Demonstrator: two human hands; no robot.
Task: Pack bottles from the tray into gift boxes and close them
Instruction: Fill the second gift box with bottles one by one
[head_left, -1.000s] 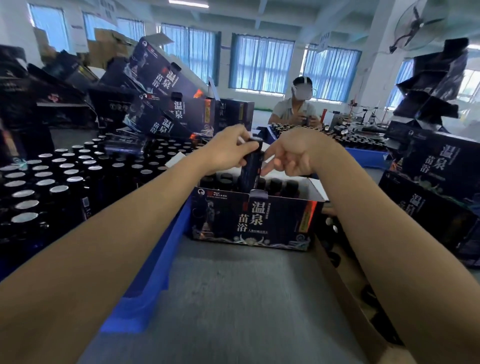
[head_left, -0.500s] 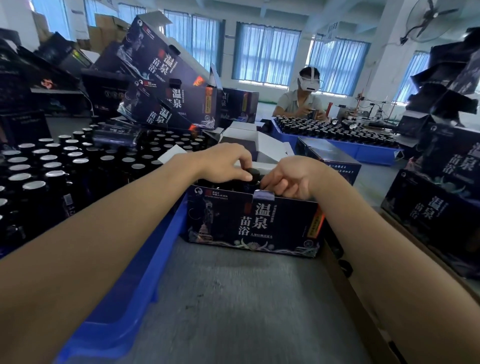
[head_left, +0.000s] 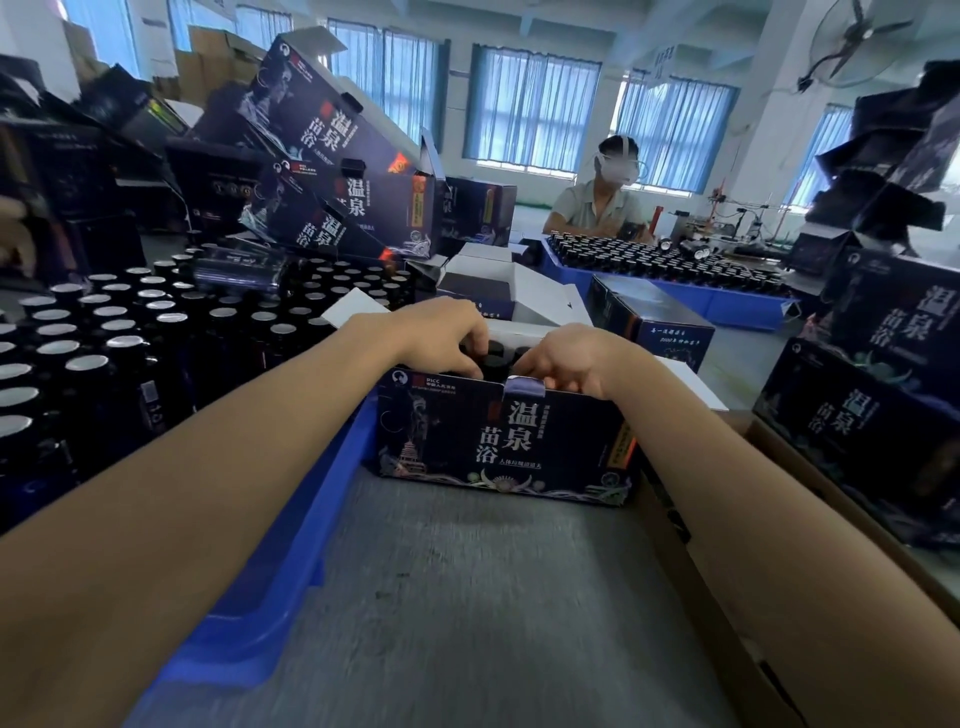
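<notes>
Black bottles (head_left: 496, 361) stand upright in the open gift box (head_left: 498, 441) on the counter (head_left: 467, 597), just beside the blue tray (head_left: 291, 545). Both the left hand (head_left: 441, 338) and the right hand (head_left: 563, 358) rest on top, fingers curled round their tops. They look rigid, smooth and probably weighty; the capped neck seems the surest hold.

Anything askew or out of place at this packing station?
Yes: the gift boxes piled behind the bottle tray lean at steep angles, some flaps open, overhanging the standing bottles. The open box being filled sits square.
</notes>
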